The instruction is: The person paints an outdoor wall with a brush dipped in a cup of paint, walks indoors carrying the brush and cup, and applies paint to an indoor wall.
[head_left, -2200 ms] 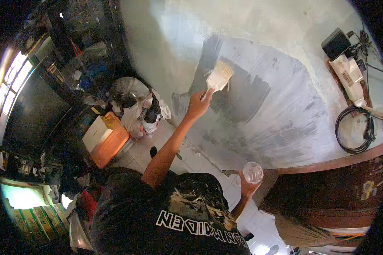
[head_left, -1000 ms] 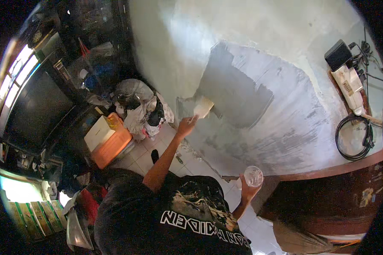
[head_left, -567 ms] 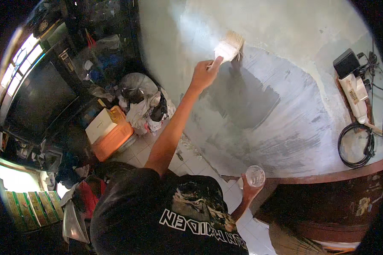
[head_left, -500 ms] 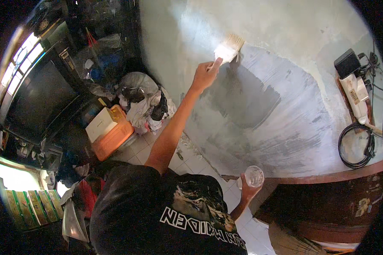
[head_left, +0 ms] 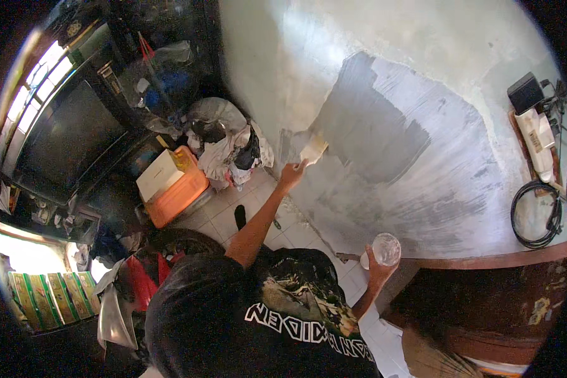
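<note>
My left hand (head_left: 292,174) is closed around the handle of a wide flat paintbrush (head_left: 314,150) with pale bristles. The bristles are at the wall (head_left: 447,151), by the lower left side of a dark grey, wet-looking patch (head_left: 365,126). Around that patch the surface is lighter grey and streaked, with a pale green-grey coat above. Lower and to the right, my right hand (head_left: 378,272) grips a clear cup (head_left: 387,249) from the side. The cup's round mouth faces up; what is inside cannot be made out.
A black cable coil (head_left: 535,216) and a white power strip (head_left: 537,145) are on the right, above a dark brown wooden piece of furniture (head_left: 472,302). To the left are bundled cloths and bags (head_left: 223,135), an orange container (head_left: 179,195) and a dark television (head_left: 69,142).
My left hand has brought the brush down and slightly left along the wall. The dark patch shows fully at its top, where the brush was. My right hand still holds the cup.
</note>
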`<state>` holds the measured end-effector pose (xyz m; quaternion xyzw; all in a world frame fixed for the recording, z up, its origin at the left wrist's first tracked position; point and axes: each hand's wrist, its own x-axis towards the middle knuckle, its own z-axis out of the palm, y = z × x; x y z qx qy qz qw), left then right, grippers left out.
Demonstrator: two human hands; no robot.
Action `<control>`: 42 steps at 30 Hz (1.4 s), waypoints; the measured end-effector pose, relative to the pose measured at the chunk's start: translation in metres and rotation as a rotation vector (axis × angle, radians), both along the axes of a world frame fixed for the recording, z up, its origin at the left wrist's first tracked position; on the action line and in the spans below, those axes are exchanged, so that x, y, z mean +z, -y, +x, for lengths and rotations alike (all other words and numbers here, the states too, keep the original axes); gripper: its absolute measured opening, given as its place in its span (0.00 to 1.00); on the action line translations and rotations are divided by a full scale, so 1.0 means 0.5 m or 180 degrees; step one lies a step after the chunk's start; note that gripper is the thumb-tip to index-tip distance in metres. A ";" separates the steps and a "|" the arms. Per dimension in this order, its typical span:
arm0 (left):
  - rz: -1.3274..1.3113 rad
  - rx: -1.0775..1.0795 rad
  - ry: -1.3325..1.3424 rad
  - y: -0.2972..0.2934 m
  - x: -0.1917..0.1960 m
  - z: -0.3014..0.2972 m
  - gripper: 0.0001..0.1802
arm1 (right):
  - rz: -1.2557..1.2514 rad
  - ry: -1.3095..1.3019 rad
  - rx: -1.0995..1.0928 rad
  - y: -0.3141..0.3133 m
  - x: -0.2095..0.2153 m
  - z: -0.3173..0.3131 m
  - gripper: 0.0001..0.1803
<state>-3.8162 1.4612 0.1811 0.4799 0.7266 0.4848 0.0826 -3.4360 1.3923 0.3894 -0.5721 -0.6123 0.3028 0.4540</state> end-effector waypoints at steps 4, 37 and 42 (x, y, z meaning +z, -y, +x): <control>-0.0462 0.0284 0.0113 0.000 0.073 0.051 0.28 | 0.0283 0.0243 -0.0293 0.004 -0.011 0.030 0.42; 0.0617 -0.0446 0.2276 0.071 0.703 0.184 0.25 | -0.0272 -0.0674 -0.0288 0.059 -0.023 0.051 0.35; 0.0660 -0.1040 0.1456 0.026 0.608 0.249 0.26 | 0.0144 -0.0379 -0.0637 0.081 -0.015 0.056 0.35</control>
